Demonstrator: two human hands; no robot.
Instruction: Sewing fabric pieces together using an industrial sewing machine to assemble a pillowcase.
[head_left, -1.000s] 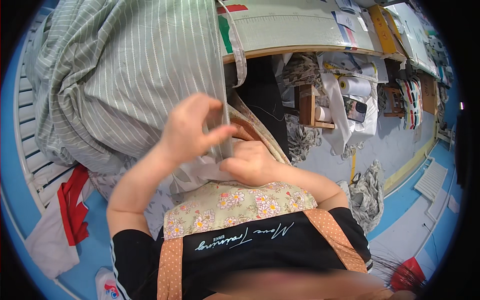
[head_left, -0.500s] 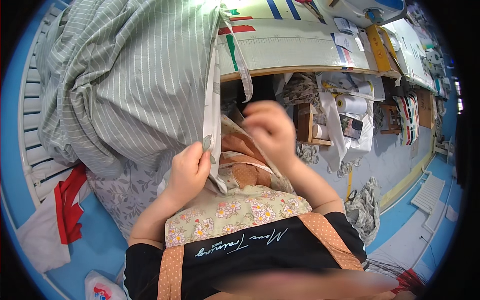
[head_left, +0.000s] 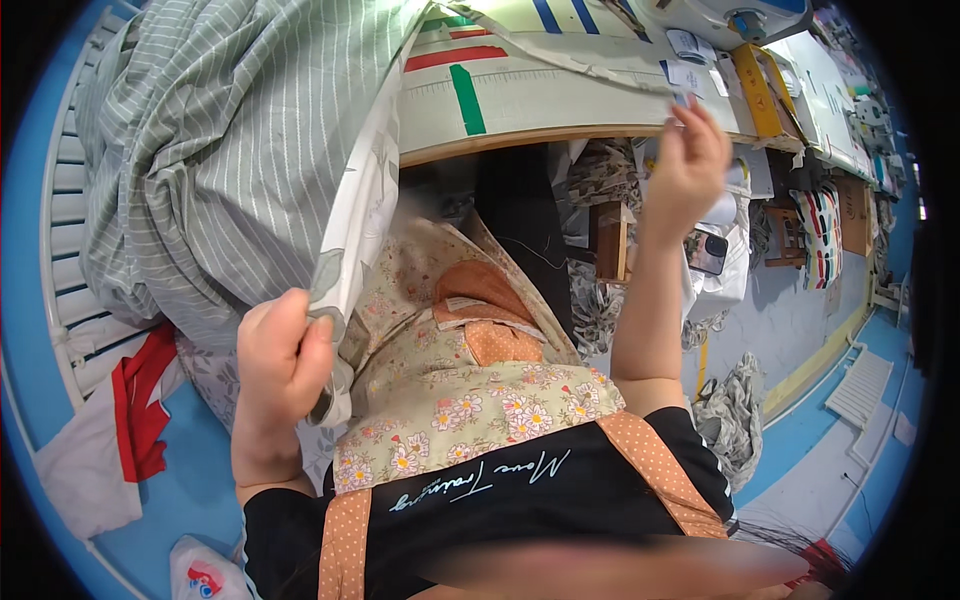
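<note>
Right hand point(head_left: 688, 165), upper right: blurred; grip on the strap point(head_left: 560, 61) cannot be determined. Spool point(head_left: 721, 209), right of centre: partly hidden by the right forearm point(head_left: 648, 300). Striped cloth point(head_left: 230, 150), upper left, and white machine point(head_left: 690, 18), upper right: cut off by the top edge. Face point(head_left: 620, 570), bottom: blurred

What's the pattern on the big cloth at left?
Thin white stripes on grey-green cloth, best seen in the head view.

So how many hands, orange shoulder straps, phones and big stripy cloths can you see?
Bare hands, left hand and right hand: 2
Orange, white-dotted fabric shoulder straps: 2
Black rectangular phone: 1
Large grey-green cloth with white stripes: 1
Total: 6
</note>
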